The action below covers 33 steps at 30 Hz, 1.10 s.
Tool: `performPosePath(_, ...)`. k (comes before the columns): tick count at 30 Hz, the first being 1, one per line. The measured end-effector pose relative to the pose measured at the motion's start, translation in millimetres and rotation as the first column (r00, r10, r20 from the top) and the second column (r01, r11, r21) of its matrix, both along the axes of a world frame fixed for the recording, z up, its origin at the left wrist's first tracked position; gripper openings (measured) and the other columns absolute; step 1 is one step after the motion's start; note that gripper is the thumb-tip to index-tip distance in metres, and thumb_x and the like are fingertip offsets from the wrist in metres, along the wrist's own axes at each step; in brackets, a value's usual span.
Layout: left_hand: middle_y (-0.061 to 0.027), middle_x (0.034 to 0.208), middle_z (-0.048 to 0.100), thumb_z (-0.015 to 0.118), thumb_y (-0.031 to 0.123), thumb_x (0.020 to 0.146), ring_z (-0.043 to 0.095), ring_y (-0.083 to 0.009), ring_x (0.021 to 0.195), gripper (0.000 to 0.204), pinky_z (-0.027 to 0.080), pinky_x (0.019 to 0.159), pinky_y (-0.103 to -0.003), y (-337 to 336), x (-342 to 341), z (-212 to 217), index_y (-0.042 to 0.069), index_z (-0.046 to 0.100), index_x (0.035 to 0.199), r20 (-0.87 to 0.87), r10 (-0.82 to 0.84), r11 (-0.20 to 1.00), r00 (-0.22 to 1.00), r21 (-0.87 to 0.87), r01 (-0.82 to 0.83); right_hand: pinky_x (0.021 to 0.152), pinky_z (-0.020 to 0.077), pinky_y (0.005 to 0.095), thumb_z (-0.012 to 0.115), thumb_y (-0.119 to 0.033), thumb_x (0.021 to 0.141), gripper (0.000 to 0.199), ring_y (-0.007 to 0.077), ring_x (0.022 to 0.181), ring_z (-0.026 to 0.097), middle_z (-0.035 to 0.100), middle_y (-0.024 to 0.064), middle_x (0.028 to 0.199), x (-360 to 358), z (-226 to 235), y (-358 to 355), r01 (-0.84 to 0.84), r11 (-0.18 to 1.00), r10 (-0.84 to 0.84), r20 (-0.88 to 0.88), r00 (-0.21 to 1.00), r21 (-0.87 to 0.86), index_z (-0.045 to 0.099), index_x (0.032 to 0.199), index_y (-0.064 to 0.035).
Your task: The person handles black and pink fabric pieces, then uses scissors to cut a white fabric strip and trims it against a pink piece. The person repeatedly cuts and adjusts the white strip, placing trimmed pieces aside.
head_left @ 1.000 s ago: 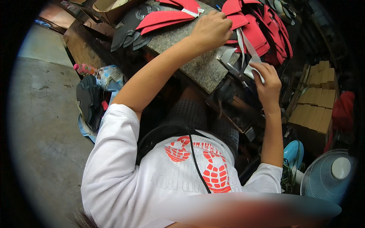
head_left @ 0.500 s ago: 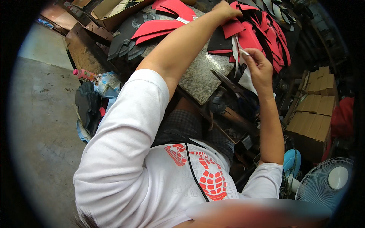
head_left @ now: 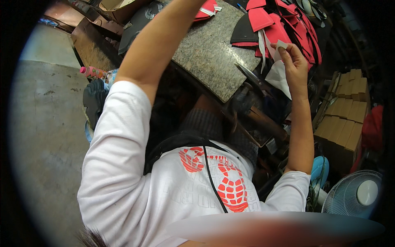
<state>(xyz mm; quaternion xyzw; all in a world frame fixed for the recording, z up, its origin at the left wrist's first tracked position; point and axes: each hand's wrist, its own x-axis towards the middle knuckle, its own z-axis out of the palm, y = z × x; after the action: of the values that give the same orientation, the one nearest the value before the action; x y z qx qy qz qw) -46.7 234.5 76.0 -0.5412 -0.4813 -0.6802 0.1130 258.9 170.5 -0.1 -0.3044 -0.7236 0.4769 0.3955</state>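
Note:
My right hand [head_left: 295,66] pinches a small white strip [head_left: 281,44] between thumb and fingers, at the table's right side. Close by, a white sheet [head_left: 279,78] hangs below the hand, and narrow white strips [head_left: 262,47] dangle from the pile. Behind lies a heap of curved red and black padded pieces [head_left: 277,31], like shoe-upper parts. My left forearm [head_left: 164,39] reaches up past the top edge, so the left hand is out of the picture. Beside that forearm, another red piece [head_left: 207,10] with a white strip shows partly.
The speckled stone tabletop [head_left: 205,45] has what looks like dark scissors [head_left: 251,76] at its near right corner. Dark grey sole-shaped pieces [head_left: 133,31] lie at the left. Stacked tan boxes [head_left: 341,109] and a fan [head_left: 354,193] stand to the right.
My left hand has left the red and black heap and moved left, beyond the top edge. The right hand still pinches the white strip and sits slightly farther right in the picture.

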Motion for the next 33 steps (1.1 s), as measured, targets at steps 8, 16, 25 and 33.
performPosePath(8, -0.0133, 0.097, 0.071, 0.061, 0.0, 0.08, 0.069, -0.0274, 0.093, 0.023, 0.054, 0.08, -0.035, -185.4, -18.8, 5.0, 0.005, 0.069, 0.101, -0.666, -0.343, 0.93, 0.663, -0.342, 0.137, 0.076, 0.0498, 0.0269, 0.059, -0.017, 0.1, 0.018, 0.0111, 0.08, 0.066, 0.071, 0.0054, 0.089, 10.8, 16.1, -35.5, -0.09, 0.948, 0.102, 0.026, 0.994, -0.304, 0.065, 0.101, -0.0008)
performPosePath(16, 0.0001, 0.101, 0.066, 0.061, 0.013, 0.085, 0.063, -0.0245, 0.102, 0.028, 0.055, 0.087, -0.035, -233.7, -3.8, -80.4, 0.017, 0.067, 0.113, -0.782, -0.325, 0.88, 0.531, -0.456, -0.133, 0.068, 0.0498, 0.0338, 0.062, -0.019, 0.095, 0.014, 0.0247, 0.074, 0.069, 0.071, 0.0105, 0.081, 31.9, -0.8, -85.9, -0.044, 0.973, -0.108, 0.617, 0.78, 0.226, 0.068, 0.097, -0.0065)
performPosePath(25, -0.0079, 0.098, 0.063, 0.065, 0.019, 0.082, 0.06, -0.0268, 0.102, 0.023, 0.047, 0.096, -0.042, -239.8, 29.3, -94.9, 0.013, 0.07, 0.104, -0.84, -0.199, 0.837, 0.504, -0.413, -0.358, 0.073, 0.051, 0.0238, 0.062, -0.009, 0.096, 0.011, 0.0092, 0.08, 0.068, 0.072, 0.0023, 0.086, 39.2, -18.8, -68.8, 0.093, 0.984, -0.141, 0.354, 0.925, 0.152, 0.068, 0.099, -0.0006)
performPosePath(33, -0.0042, 0.107, 0.067, 0.071, 0.03, 0.086, 0.06, -0.0262, 0.106, 0.029, 0.046, 0.098, -0.04, -226.5, 57.6, -121.7, 0.014, 0.071, 0.11, -0.552, -0.223, 0.868, 0.803, -0.488, -0.095, 0.066, 0.0425, 0.0178, 0.066, -0.014, 0.097, 0.019, 0.0028, 0.078, 0.058, 0.067, -0.0017, 0.089, 8.6, -7.6, -65.7, -0.013, 0.984, 0.058, 0.248, 0.967, -0.179, 0.069, 0.111, -0.0011)
